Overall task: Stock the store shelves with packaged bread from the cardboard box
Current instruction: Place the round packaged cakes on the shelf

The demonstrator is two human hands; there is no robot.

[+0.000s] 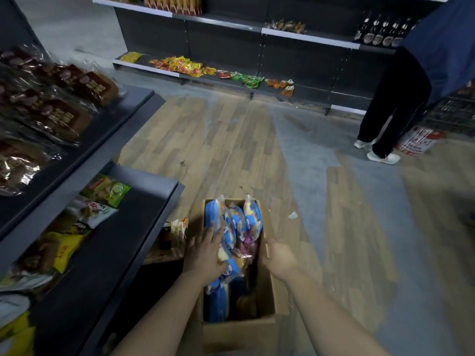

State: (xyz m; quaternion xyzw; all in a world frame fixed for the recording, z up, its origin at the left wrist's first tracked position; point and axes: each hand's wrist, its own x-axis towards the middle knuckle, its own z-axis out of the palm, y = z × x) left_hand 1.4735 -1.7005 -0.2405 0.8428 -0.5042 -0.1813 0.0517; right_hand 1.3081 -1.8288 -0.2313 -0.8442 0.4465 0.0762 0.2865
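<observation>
An open cardboard box (pixel 240 332) stands on the floor in front of me, holding several blue-wrapped bread packs (pixel 246 219). My left hand (pixel 205 250) reaches into the box and lies on the bread packs, thumb curled around one pack at the lower side. My right hand (pixel 277 255) grips the right wall of the box, fingers hooked over its edge. Dark shelves (pixel 120 242) on my left carry packaged goods.
The upper left shelf holds brown bread packs (pixel 61 98); the lower one holds green and yellow snack bags (pixel 102 201). Another person (pixel 401 93) stands at the far right by a red-and-white box (pixel 419 141). A far shelf (pixel 205 78) holds small colourful packets. Wooden floor lies between.
</observation>
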